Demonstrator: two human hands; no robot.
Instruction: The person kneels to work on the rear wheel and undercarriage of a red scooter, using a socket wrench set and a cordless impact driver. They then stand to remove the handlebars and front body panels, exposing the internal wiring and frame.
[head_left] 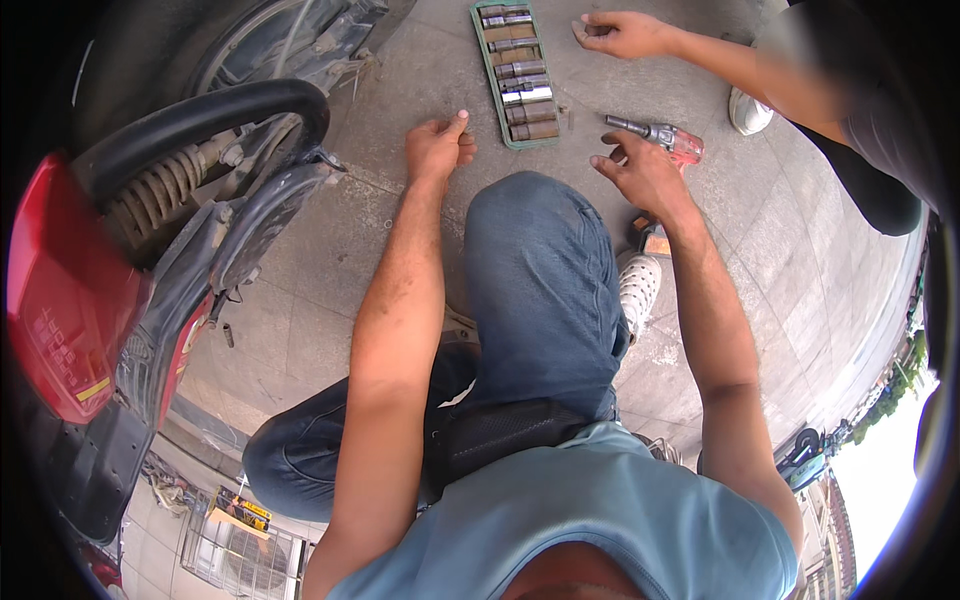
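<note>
Power wrench, red and grey, rests on the paved floor ahead, to the right. Motorbike fills the left side; green socket tray sits between wrench and left hand. Right hand overlaps the wrench in view, fingers loosely spread; contact, cannot tell. Left fingers half-curl, holding nothing. Another person's hand hangs nearby. Judgement: any lift calls for the whole palm round the grip, trigger untouched, long nose aimed clear of that other hand.
</note>
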